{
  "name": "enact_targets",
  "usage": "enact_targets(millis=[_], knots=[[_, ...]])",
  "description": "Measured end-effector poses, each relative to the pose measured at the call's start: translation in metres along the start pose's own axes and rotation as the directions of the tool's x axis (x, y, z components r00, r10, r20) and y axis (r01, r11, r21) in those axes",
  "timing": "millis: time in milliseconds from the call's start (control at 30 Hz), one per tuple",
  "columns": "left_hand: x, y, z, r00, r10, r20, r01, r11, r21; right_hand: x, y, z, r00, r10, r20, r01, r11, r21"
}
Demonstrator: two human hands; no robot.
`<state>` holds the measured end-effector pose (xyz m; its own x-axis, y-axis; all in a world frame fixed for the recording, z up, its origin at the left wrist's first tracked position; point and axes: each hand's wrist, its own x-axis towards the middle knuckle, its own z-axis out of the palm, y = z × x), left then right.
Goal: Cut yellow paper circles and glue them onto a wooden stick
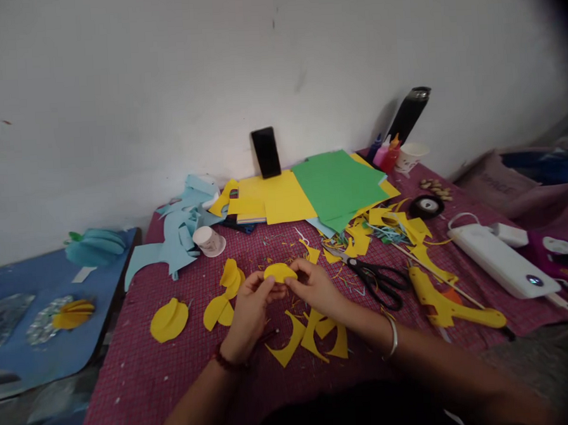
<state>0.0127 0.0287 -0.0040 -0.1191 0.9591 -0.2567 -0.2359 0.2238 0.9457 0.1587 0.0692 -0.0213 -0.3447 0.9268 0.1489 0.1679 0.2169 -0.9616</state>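
Note:
Between my two hands is a small yellow paper piece [280, 272] with a rounded edge, held up above the table. My left hand [251, 309] pinches its left end, and my right hand [314, 287] pinches the right end. Left of my left hand lie folded yellow paper circles [217, 311], with another yellow folded circle [169, 320] farther left. Yellow paper offcuts [288, 345] lie just below my hands. Black-handled scissors [370, 274] rest to the right of my right hand, blades pointing toward the back left.
A yellow glue gun [441, 299] and a white power bank [500, 261] lie at the right. Green paper [342, 187] and yellow sheets [287, 196] cover the back, before a leaning phone [265, 152]. Light blue scraps [178, 234] and a paper cup [208, 241] stand back left.

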Motion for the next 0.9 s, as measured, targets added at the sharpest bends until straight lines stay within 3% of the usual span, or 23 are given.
enact_targets(millis=[133, 267, 367, 433, 533, 600, 633, 700, 733, 800, 900], knots=[[0.019, 0.007, -0.011, 0.997, -0.03, 0.075, 0.009, 0.964, 0.265, 0.0, 0.005, -0.009, 0.999, 0.054, -0.009, -0.052, 0.987, 0.15], [0.051, 0.013, -0.018, 0.958, -0.127, 0.258, -0.004, 0.891, 0.454, 0.004, 0.01, -0.03, 0.995, -0.101, -0.004, 0.1, 0.99, -0.104], [0.072, 0.015, -0.012, 0.927, -0.147, 0.345, -0.086, 0.811, 0.578, 0.008, 0.011, -0.041, 0.951, -0.268, 0.151, 0.301, 0.912, -0.277], [0.077, 0.018, -0.004, 0.926, -0.121, 0.358, -0.147, 0.757, 0.636, 0.008, 0.011, -0.042, 0.903, -0.302, 0.306, 0.401, 0.851, -0.341], [0.067, 0.033, -0.003, 0.951, -0.031, 0.307, -0.205, 0.68, 0.704, 0.007, 0.012, -0.036, 0.841, -0.239, 0.485, 0.468, 0.771, -0.432], [0.051, 0.049, -0.015, 0.967, 0.156, 0.204, -0.256, 0.614, 0.747, 0.006, 0.013, -0.031, 0.83, -0.185, 0.526, 0.47, 0.739, -0.482], [0.041, 0.056, -0.025, 0.946, 0.298, 0.128, -0.287, 0.589, 0.755, 0.006, 0.014, -0.029, 0.831, -0.167, 0.53, 0.465, 0.731, -0.499], [0.026, 0.066, -0.048, 0.895, 0.444, -0.052, -0.243, 0.581, 0.776, 0.005, 0.016, -0.027, 0.837, -0.144, 0.528, 0.45, 0.73, -0.514], [0.021, 0.066, -0.06, 0.875, 0.465, -0.132, -0.196, 0.59, 0.783, 0.005, 0.017, -0.027, 0.839, -0.138, 0.526, 0.442, 0.736, -0.512], [0.017, 0.058, -0.082, 0.877, 0.439, -0.196, -0.105, 0.573, 0.813, 0.006, 0.018, -0.026, 0.84, -0.133, 0.525, 0.431, 0.751, -0.5], [0.024, 0.037, -0.102, 0.882, 0.457, -0.116, -0.075, 0.379, 0.922, 0.006, 0.016, -0.027, 0.842, -0.139, 0.522, 0.426, 0.765, -0.483]])
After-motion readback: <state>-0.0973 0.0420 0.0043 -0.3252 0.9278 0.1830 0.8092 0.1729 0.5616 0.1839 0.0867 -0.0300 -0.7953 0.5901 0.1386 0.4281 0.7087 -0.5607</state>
